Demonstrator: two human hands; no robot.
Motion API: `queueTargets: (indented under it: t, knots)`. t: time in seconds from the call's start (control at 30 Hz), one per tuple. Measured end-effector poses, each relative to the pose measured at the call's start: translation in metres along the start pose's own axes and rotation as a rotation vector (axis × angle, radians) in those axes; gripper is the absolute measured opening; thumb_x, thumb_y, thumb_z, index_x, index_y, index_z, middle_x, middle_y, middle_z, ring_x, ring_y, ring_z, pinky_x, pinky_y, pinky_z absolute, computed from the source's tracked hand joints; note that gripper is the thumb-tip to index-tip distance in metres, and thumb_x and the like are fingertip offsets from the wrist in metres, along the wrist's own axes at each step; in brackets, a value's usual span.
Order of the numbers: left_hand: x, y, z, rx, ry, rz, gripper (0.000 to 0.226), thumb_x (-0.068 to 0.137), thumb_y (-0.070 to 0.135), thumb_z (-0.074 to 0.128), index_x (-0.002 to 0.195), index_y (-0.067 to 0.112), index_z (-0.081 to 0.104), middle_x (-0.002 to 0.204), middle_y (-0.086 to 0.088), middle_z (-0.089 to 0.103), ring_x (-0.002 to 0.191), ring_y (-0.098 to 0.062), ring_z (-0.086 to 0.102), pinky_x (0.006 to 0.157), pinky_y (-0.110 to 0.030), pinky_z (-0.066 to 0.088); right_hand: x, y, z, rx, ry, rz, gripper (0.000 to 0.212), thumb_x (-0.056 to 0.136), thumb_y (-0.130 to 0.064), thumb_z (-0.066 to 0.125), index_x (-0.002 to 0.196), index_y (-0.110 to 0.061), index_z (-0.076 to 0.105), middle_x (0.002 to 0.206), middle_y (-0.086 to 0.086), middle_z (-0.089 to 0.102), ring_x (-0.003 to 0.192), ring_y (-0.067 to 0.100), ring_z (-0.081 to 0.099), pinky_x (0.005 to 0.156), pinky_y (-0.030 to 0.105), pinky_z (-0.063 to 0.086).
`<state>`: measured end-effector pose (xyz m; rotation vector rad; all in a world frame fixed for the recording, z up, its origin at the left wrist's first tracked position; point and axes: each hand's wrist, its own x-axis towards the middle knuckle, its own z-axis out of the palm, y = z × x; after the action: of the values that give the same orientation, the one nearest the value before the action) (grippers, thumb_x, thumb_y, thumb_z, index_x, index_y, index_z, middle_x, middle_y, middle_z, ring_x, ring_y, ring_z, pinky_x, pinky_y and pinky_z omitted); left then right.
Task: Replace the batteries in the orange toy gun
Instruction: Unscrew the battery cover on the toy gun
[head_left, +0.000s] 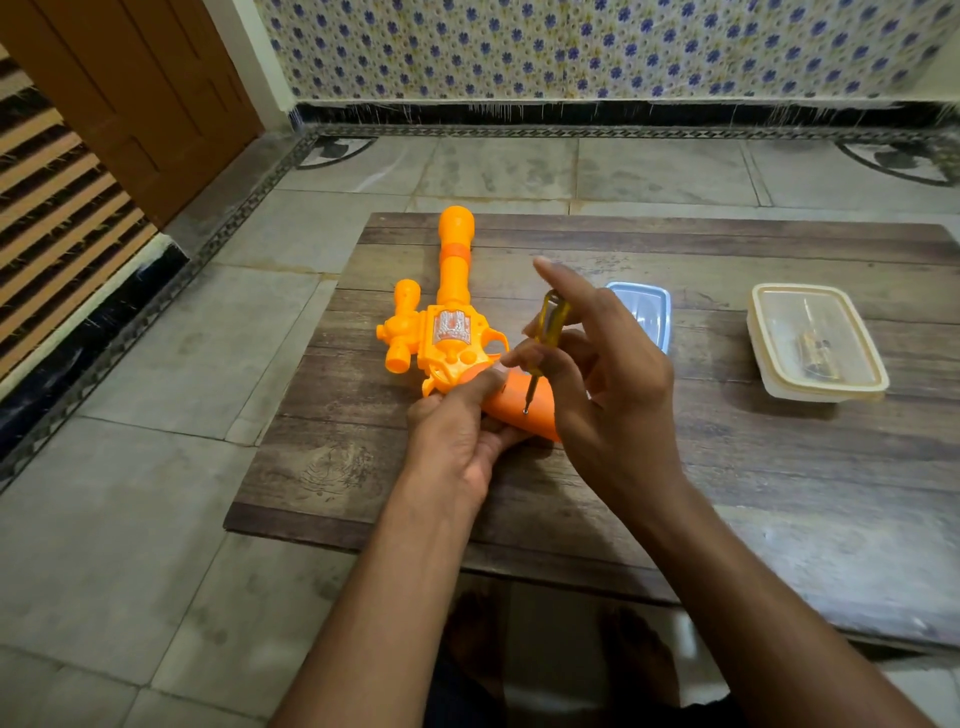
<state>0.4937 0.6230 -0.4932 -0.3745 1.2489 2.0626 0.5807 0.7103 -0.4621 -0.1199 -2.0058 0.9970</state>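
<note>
Orange toy gun (447, 332) lying flat on the wooden worktop (675, 467), barrel pointing away, grip toward the body. Landmark for all positions: the gun.

Left hand (457, 441) clamped on the gun's grip (519, 402), thumb lying across the top near the trigger end, fingers curled under. Right hand (597, 374) pinching the yellow-handled screwdriver (550, 325) between thumb and fingers, index finger raised straight and off the tool. Shaft nearly upright, tip seated on a small screw (525, 411) in the grip. Probably the battery cover screw; cover seam not discernible.

Step in hand, judged: loosening or tightening that screw; cannot tell which.

To do it well:
- Keep shaft square to the screw head, tip fully seated before turning.
- Press down along the shaft while twisting; soft plastic and a small head strip easily.
- Hold the grip firm against the worktop with the left hand to stop the gun rotating.
- Keep left thumb clear of the tip in case of a slip.
- Once loose, catch the screw and park it in a container.

Containers:
- Just right of the gun, partly hidden behind the right hand: shallow bluish lid or tray (644, 312); nothing visible in it.
- Well right of the gun: translucent lidded box (815, 343), closed; dark, brownish items inside, blurred through the plastic, possibly tools or batteries, not identifiable.
</note>
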Motion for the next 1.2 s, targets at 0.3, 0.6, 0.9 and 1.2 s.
queueTargets:
  t: [0.3, 0.6, 0.9, 1.2]
  knots:
    - [-0.0017, 0.0038, 0.0005, 0.01, 0.011, -0.02, 0.05, 0.088, 0.001, 0.072, 0.135, 0.004, 0.056, 0.128, -0.025, 0.065, 0.11, -0.04, 0.067, 0.056, -0.052, 0.062, -0.001, -0.0019, 0.0, 0.01, 0.044, -0.001, 0.042, 0.1, -0.006, 0.057, 0.141, -0.002, 0.052, 0.113, 0.013, 0.064, 0.092, 0.032, 0.071, 0.08, 0.043, 0.059]
    - [-0.0015, 0.0041, 0.0004, 0.001, 0.018, -0.026, 0.053, 0.087, 0.0, 0.074, 0.136, 0.006, 0.055, 0.129, -0.023, 0.064, 0.113, -0.04, 0.065, 0.061, -0.054, 0.063, -0.0015, -0.0006, 0.0005, -0.006, 0.043, -0.015, 0.042, 0.097, 0.005, 0.059, 0.139, -0.001, 0.053, 0.112, 0.014, 0.064, 0.092, 0.03, 0.071, 0.08, 0.04, 0.06]
    - [-0.0025, 0.0041, 0.0009, 0.001, 0.012, -0.029, 0.055, 0.087, 0.002, 0.074, 0.138, 0.008, 0.053, 0.13, -0.023, 0.063, 0.113, -0.041, 0.065, 0.06, -0.054, 0.062, -0.0021, 0.0001, 0.0, 0.024, 0.046, -0.003, 0.042, 0.099, 0.005, 0.058, 0.139, -0.006, 0.05, 0.109, 0.017, 0.063, 0.092, 0.027, 0.072, 0.083, 0.037, 0.06]
    - [-0.0034, 0.0056, 0.0027, 0.01, 0.02, -0.036, 0.045, 0.088, 0.002, 0.074, 0.129, 0.008, 0.058, 0.12, -0.023, 0.069, 0.104, -0.037, 0.068, 0.057, -0.052, 0.062, -0.0031, 0.0063, -0.0005, 0.049, 0.069, 0.033, 0.045, 0.099, 0.006, 0.056, 0.139, -0.012, 0.049, 0.106, 0.015, 0.062, 0.093, 0.035, 0.072, 0.083, 0.045, 0.06]
